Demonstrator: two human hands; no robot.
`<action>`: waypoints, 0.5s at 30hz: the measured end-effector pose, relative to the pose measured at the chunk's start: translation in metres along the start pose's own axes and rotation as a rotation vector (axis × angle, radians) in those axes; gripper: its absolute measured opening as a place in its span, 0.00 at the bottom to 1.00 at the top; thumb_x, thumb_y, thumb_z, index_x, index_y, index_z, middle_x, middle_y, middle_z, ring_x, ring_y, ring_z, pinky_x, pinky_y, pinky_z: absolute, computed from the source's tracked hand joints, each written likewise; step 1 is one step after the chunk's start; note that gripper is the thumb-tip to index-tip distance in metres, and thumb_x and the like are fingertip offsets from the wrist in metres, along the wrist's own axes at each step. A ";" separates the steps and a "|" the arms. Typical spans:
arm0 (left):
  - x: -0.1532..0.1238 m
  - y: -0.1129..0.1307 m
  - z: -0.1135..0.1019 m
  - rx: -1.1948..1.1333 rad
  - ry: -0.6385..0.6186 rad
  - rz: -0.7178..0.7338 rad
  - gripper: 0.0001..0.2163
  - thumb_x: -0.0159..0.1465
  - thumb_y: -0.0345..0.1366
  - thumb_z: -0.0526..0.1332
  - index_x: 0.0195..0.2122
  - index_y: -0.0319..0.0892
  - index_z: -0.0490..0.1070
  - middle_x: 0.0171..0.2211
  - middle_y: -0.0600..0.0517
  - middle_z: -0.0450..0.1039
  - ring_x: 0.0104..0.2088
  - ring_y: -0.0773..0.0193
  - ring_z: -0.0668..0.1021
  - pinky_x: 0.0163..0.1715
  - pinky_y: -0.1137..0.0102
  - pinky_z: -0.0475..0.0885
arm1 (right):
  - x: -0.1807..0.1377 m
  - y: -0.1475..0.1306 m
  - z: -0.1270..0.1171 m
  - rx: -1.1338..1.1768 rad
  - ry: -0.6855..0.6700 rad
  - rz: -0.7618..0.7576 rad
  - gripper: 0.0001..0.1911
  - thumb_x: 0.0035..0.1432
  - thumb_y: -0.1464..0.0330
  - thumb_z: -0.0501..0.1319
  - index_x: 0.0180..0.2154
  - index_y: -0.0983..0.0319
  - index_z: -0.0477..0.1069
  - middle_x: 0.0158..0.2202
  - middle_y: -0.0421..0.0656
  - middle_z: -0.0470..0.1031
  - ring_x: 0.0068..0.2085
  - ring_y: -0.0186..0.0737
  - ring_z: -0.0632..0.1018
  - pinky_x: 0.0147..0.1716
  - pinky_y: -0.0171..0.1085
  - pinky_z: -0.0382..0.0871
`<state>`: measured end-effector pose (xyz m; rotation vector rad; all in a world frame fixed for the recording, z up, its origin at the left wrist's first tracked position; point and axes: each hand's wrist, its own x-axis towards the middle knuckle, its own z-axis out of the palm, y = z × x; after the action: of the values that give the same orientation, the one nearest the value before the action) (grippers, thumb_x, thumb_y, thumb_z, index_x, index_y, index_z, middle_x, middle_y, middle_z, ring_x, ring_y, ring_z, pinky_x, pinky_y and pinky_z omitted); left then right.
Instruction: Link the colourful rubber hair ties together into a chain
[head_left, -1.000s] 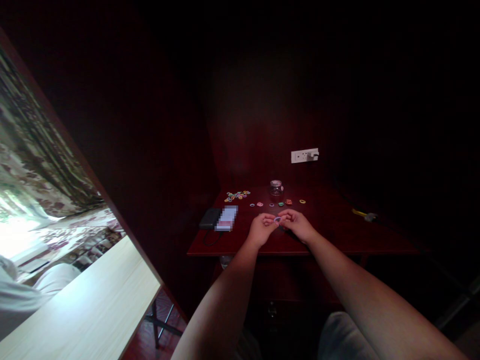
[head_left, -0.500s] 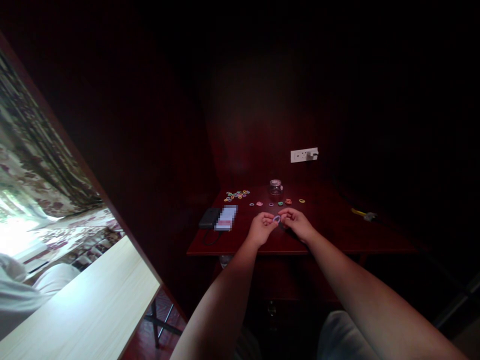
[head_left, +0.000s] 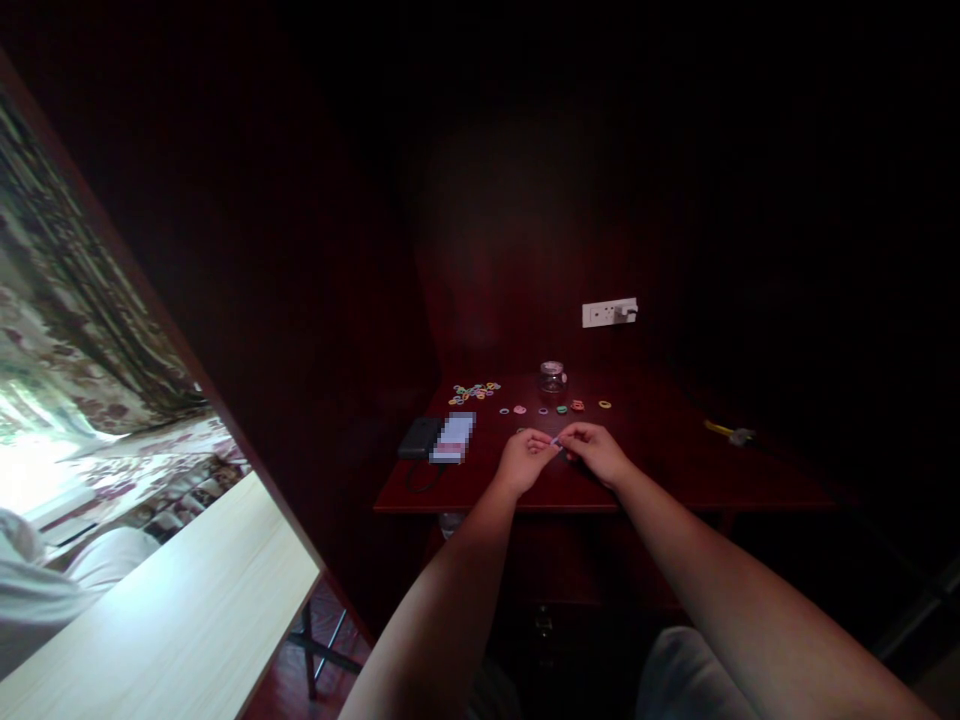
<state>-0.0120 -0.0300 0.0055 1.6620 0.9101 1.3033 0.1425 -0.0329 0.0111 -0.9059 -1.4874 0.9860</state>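
My left hand (head_left: 527, 461) and my right hand (head_left: 595, 451) meet above the front half of the dark red desk. Between their fingertips is a small pale purple hair tie (head_left: 555, 442), pinched from both sides and mostly covered by the fingers. Beyond my hands, small hair ties lie in a loose row, among them a pink one (head_left: 520, 410), a green one (head_left: 562, 409), orange-red ones (head_left: 577, 406) and a yellow one (head_left: 605, 405). A mixed pile of hair ties (head_left: 474, 392) is spread at the back left.
A clear lidded jar (head_left: 553, 378) stands behind the row. To the left lie a black power bank (head_left: 418, 437) with a cable and a phone (head_left: 454, 437). A yellow-handled tool (head_left: 729, 432) rests at the right. A white socket strip (head_left: 610, 312) is on the back wall.
My right fingers have moved left onto the purple hair tie, which showed as an open ring in my left fingers before. Now it is mostly hidden between both hands.
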 end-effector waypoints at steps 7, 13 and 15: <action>0.002 -0.001 -0.001 0.055 0.033 0.011 0.05 0.51 0.34 0.62 0.27 0.37 0.71 0.25 0.50 0.73 0.27 0.67 0.73 0.29 0.73 0.66 | -0.001 -0.002 0.001 -0.008 -0.005 0.005 0.10 0.46 0.62 0.61 0.25 0.64 0.68 0.18 0.36 0.66 0.20 0.30 0.66 0.21 0.31 0.57; 0.002 0.000 -0.001 0.090 -0.008 0.011 0.03 0.53 0.32 0.59 0.28 0.38 0.70 0.27 0.50 0.73 0.28 0.66 0.73 0.31 0.72 0.66 | -0.001 -0.004 0.002 0.055 0.006 0.044 0.10 0.45 0.63 0.61 0.24 0.64 0.67 0.17 0.36 0.66 0.19 0.29 0.65 0.20 0.30 0.56; 0.001 0.001 -0.001 0.115 -0.021 0.025 0.04 0.55 0.32 0.57 0.28 0.37 0.70 0.28 0.50 0.73 0.29 0.67 0.73 0.32 0.72 0.66 | -0.001 -0.003 0.002 0.088 0.011 0.058 0.10 0.45 0.63 0.61 0.24 0.64 0.67 0.17 0.36 0.67 0.19 0.29 0.65 0.20 0.30 0.56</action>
<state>-0.0128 -0.0294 0.0072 1.7771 0.9700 1.2690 0.1407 -0.0348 0.0136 -0.8941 -1.4039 1.0790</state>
